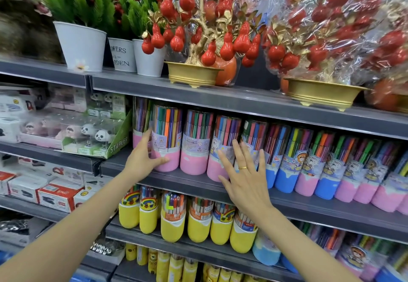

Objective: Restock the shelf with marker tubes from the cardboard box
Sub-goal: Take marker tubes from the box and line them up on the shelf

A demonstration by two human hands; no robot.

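The left hand [143,160] was wrapped round the lower left side of a pink-based marker tube [166,140], thumb laid across the pink band at the front, fingers reaching up its left flank, so that hand was grasping the tube. The tube stood upright at centre frame, long axis vertical, second from the left end of its row on the middle shelf [187,181]. Another tube sat just behind and left of it, partly hidden by the fingers.

Over to the right hand [242,171]: released, fingers straight and spread, a gold ring [242,167] on one of them. Its fingertips lay against the fronts of the pink tube [218,149] and its neighbour to the right, pressing or steadying rather than gripping, as best I could judge.

So the gripped tube lay straight ahead of the left hand, and that hand was plainly the nearer one; the right hand was two tubes along, toward the frame's centre-right. Between the two hands stood one untouched pink tube [194,142]. My read: the left tube was being seated or nudged into line, and the move would run along the shelf's depth or sideways, with the tube kept vertical.

Further right the row ran on in blue and pink bases. Yellow tubes [198,222] filled the shelf below. No cardboard box showed anywhere in view.
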